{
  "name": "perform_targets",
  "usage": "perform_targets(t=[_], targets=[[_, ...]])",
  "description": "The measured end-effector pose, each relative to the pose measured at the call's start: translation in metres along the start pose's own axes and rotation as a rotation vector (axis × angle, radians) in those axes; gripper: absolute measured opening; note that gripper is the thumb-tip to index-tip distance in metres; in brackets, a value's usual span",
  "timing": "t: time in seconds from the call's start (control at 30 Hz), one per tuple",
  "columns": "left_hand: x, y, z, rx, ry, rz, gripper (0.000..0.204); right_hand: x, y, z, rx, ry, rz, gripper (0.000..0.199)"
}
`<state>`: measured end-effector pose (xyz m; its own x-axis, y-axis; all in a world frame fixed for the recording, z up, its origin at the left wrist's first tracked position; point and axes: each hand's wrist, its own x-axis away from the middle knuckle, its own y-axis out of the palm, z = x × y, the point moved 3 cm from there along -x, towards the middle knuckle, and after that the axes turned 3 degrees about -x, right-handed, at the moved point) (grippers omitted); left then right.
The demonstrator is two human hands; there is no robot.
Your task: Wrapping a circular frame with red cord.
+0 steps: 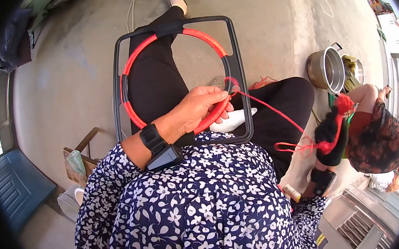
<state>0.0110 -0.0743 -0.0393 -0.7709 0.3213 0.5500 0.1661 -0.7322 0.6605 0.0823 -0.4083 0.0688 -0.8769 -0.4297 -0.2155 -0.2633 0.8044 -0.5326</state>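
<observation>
My left hand (201,109) is closed on the lower right of a black square frame (237,42) with a round inner ring. Red cord (141,53) is wrapped around stretches of the ring, with black parts between them. The frame rests over my lap and legs. From the ring beside my left fingertips, a loose strand of red cord (276,110) runs right to my right hand (330,133), which wears a black glove. That hand is out to the right, closed on a tangled bundle of red cord (344,105). A white object (233,121) lies partly hidden behind my left fingers.
A spool of pale thread (292,193) is by my right side. Metal pots (325,69) stand on the floor at the right, near another person (379,135) bending over. On the left are a dark blue chair (18,189) and a wooden stool (80,161).
</observation>
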Motion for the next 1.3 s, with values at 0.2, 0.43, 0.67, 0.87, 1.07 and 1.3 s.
perform_targets(t=[0.2, 0.43, 0.67, 0.87, 1.07, 1.3], targets=[[-0.002, 0.001, -0.005, 0.005, 0.003, -0.001, 0.021, 0.035, -0.074, 0.068, -1.184, 0.625, 0.085, 0.027], [0.0, 0.004, 0.002, 0.115, 0.047, 0.061, 0.016, -0.013, -0.044, 0.089, -0.555, 0.745, 0.442, 0.025], [-0.001, 0.002, -0.004, -0.052, 0.215, 0.14, 0.01, -0.119, 0.122, 0.003, 0.173, -0.098, -0.146, 0.039], [-0.004, -0.004, -0.008, -0.344, 0.299, 0.273, 0.013, -0.137, 0.22, -0.057, 0.714, -0.801, -0.628, 0.025], [-0.001, 0.0, 0.001, -0.421, 0.402, 0.246, 0.013, -0.137, 0.213, -0.051, 0.418, -0.538, -0.559, 0.025], [-0.003, 0.004, -0.004, 0.041, 0.189, -0.016, 0.015, -0.091, 0.164, -0.071, 0.199, -0.38, -0.627, 0.028]])
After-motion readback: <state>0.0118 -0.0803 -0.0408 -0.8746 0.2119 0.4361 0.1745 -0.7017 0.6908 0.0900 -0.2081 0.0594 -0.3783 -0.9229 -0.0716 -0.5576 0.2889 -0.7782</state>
